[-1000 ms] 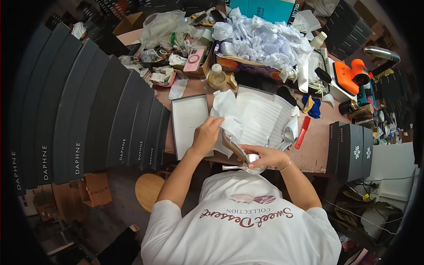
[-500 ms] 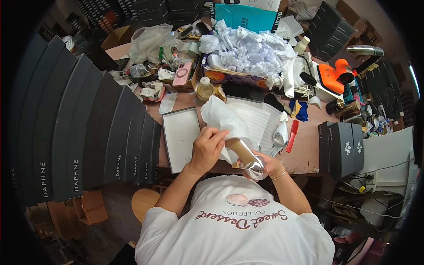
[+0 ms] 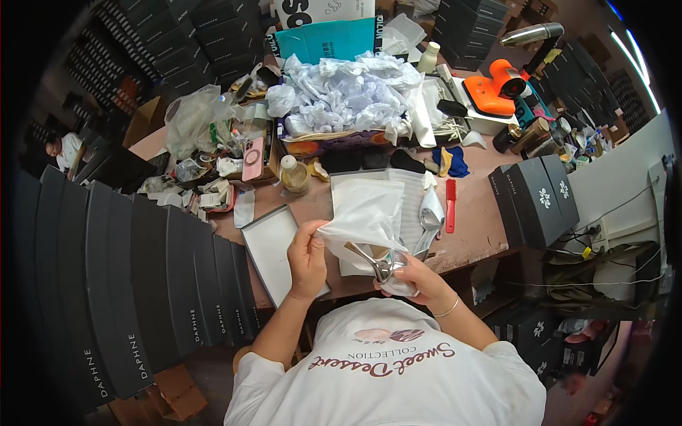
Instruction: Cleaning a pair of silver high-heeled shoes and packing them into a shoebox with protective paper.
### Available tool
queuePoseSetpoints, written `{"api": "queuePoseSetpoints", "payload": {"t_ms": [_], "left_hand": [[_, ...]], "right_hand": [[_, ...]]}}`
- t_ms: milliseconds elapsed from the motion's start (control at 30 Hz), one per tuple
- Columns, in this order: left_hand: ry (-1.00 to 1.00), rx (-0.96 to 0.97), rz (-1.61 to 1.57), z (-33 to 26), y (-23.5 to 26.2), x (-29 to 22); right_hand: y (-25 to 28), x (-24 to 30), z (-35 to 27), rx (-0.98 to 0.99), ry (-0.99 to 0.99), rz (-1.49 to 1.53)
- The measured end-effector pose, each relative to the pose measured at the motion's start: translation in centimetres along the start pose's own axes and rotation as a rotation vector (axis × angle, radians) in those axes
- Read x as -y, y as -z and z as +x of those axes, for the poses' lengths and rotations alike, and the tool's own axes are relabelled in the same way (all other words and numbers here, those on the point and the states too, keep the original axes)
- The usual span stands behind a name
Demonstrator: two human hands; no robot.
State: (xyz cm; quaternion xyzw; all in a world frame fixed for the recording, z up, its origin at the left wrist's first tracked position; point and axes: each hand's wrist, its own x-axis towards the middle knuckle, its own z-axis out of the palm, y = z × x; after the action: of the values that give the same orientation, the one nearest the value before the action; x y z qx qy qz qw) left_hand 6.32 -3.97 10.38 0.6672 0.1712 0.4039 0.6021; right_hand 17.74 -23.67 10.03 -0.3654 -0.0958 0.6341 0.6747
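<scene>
Left hand [image 3: 307, 257]: pinching the thin white fabric pouch [image 3: 366, 213] open.
Right hand [image 3: 415, 277]: gripping a shiny silver strappy shoe [image 3: 380, 266] inside the pouch.

Translucent matt bag [image 3: 366, 213]; glossy metallic shoe [image 3: 383, 268]; worn wooden table [image 3: 476, 238].

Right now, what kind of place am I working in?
Most likely a shoe packing or stockroom workbench. Rows of dark shoe boxes stand along the left, a bin of crumpled white tissue paper sits on the cluttered worktable, and both hands hold a metallic shoe in a thin plastic bag.
</scene>
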Motion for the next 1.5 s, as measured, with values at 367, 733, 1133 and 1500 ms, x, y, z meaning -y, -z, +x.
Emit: {"api": "queuePoseSetpoints", "payload": {"t_ms": [367, 733, 1133, 1500], "left_hand": [[-0.623, 0.624, 0.449, -3.4, -11.2, -3.4], [-0.475, 0.46, 0.389, -3.7, -11.7, -2.3], [0.93, 0.0, -0.778, -2.9, -2.2, 3.8], [0.306, 0.433, 0.085, -1.6, -5.7, 4.5]], "right_hand": [[5.9, 3.1, -0.2, -0.047, 0.13, -0.4], [4.7, 3.9, 3.6, -0.081, 0.24, -0.064], [-0.3, 0.5, 9.5, -0.311, 0.483, -1.589], [3.9, 0.8, 2.6, -0.32, 0.667, -0.014]]}}
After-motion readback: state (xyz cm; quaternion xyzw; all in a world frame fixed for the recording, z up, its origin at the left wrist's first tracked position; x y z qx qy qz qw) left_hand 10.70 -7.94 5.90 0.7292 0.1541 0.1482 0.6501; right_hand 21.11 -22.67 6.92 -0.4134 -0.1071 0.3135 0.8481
